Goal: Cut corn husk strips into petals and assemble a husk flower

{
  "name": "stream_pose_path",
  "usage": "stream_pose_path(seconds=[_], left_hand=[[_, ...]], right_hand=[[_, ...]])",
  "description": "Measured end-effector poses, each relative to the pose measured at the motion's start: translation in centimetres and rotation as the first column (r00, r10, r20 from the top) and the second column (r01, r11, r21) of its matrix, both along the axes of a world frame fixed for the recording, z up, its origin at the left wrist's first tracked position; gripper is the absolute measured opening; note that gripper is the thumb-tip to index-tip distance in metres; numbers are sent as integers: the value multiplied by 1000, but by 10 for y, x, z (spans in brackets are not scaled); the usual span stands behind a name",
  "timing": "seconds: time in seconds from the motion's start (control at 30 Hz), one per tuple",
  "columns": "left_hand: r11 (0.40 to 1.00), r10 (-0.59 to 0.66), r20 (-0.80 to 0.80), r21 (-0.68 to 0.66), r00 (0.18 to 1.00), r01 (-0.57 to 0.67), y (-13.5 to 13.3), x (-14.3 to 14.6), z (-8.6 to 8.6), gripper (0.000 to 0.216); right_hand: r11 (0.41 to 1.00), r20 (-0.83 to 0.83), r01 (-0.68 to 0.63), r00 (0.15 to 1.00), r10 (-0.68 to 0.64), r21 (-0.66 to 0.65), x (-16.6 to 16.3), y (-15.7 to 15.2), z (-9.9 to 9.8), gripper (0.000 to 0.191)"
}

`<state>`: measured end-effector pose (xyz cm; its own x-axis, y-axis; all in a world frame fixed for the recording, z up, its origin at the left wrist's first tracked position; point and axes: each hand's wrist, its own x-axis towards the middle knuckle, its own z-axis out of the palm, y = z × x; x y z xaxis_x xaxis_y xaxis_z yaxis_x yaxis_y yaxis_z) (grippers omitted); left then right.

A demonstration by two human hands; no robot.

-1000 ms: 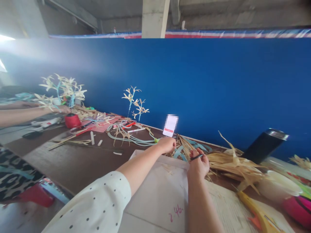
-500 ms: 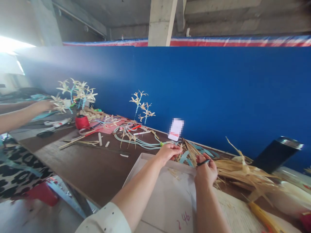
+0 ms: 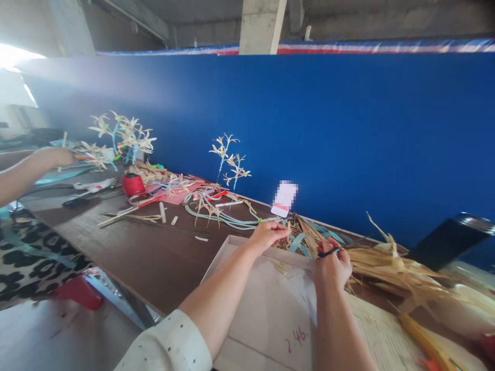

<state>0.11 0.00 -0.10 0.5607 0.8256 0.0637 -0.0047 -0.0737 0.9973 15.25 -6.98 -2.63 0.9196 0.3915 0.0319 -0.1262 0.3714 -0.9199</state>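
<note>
While the left hand (image 3: 268,235) pinches, the right (image 3: 334,264) curls.

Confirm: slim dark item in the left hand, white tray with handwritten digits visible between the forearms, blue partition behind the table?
Wrong hand: the head view shows the slim dark item in the right hand. White tray between the forearms and blue partition behind the table stand.

The loose off-white sleeve (image 3: 174,342) I can see, scattered with small dark dots, ends well behind the left hand (image 3: 267,235); that forearm (image 3: 220,288) is bare, like the right hand (image 3: 333,264).
</note>
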Motion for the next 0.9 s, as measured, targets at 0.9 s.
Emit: stream_pose_path(seconds=[0.9], left_hand=[[924,263,-799,369,540,96,20,57,-9,39]], right_hand=[[1000,-14,-3,1000,3,0,4,6,-3,35]])
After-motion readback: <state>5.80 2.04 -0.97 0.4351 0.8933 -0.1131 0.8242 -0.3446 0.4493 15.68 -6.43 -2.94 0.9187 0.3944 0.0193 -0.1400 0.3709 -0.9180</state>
